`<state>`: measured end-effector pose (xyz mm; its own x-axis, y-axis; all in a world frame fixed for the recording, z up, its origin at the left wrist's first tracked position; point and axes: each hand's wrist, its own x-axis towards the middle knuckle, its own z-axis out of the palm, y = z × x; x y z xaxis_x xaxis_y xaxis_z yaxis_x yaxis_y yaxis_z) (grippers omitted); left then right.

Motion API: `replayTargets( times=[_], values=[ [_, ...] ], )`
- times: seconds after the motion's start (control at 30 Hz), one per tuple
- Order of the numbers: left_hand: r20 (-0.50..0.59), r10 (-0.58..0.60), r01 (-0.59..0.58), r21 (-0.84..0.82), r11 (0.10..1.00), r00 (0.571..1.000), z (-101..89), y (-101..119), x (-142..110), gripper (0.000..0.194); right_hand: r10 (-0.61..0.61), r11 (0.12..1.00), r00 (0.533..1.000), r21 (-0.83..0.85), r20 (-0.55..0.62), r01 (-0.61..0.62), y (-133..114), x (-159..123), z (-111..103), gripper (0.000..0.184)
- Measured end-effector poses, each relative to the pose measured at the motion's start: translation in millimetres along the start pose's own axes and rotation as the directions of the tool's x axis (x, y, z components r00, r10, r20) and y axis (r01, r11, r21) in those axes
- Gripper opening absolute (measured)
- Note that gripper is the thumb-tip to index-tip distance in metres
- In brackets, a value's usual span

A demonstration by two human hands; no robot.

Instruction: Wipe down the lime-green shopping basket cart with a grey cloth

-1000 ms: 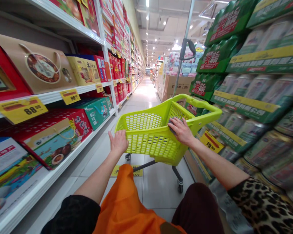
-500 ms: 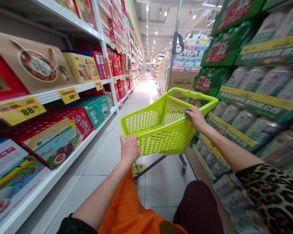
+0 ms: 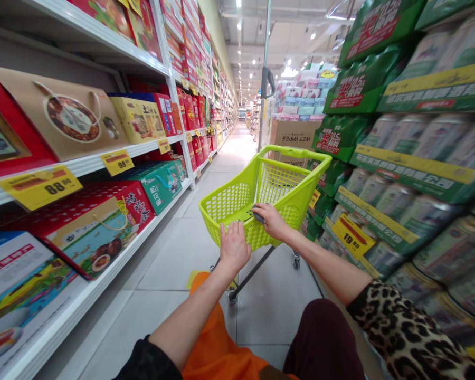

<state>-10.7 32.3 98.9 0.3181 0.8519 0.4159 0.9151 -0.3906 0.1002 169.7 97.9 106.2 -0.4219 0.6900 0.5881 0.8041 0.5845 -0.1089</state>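
A lime-green shopping cart (image 3: 221, 203) with a perforated plastic basket stands angled in the aisle before me. My left hand (image 3: 235, 245) is closed over the near rim, its fingers hooked across the edge. Just right of it, my right hand (image 3: 272, 220) presses a small dark grey cloth (image 3: 258, 215) against the same rim. Most of the cloth is hidden under the fingers. A dark marking shows in the basket beside the cloth; I cannot make it out.
Shelves (image 3: 83, 163) of gift boxes line the left side. Stacked packs of cans (image 3: 415, 174) rise close on the right. Beyond the cart stand a wet wipes carton (image 3: 293, 134) and a metal pole (image 3: 266, 47). The tiled floor (image 3: 170, 264) runs down the aisle.
My right hand has slid left along the rim with the cloth, close to my left hand. The left hand has shifted slightly right and down. The cart's far end appears further left.
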Motion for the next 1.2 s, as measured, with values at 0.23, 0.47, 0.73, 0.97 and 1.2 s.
replayTargets(
  times=[0.23, 0.47, 0.73, 0.97, 1.2],
  values=[
    [0.139, 0.114, -0.109, -0.044, 0.993, 0.984, 0.2, -10.2, 3.4, 0.069, 0.065, 0.997, 0.998, 0.044, 0.026, -0.066, 31.2, -7.7, -22.7, 0.048],
    [0.189, 0.17, -0.173, -0.005, 0.985, 0.967, 10.1, 4.4, 7.2, 0.077, 0.087, 0.995, 0.995, 0.046, 0.042, -0.089, 29.6, -27.6, -37.0, 0.047],
    [0.224, 0.235, -0.23, -0.048, 0.972, 0.946, 17.0, 37.3, 21.0, 0.079, 0.073, 0.997, 0.996, -0.003, 0.042, -0.073, -2.9, -72.5, -42.4, 0.044],
    [0.203, 0.115, -0.127, 0.047, 0.991, 0.972, 14.8, 16.8, 25.4, 0.065, 0.286, 0.958, 0.958, -0.016, -0.026, -0.286, -26.2, -66.3, -26.2, 0.05],
    [0.225, 0.171, -0.187, 0.053, 0.981, 0.959, 13.2, 0.0, 24.8, 0.064, 0.229, 0.969, 0.973, -0.099, 0.03, -0.225, -53.8, -44.4, -5.1, 0.045]
  ],
)
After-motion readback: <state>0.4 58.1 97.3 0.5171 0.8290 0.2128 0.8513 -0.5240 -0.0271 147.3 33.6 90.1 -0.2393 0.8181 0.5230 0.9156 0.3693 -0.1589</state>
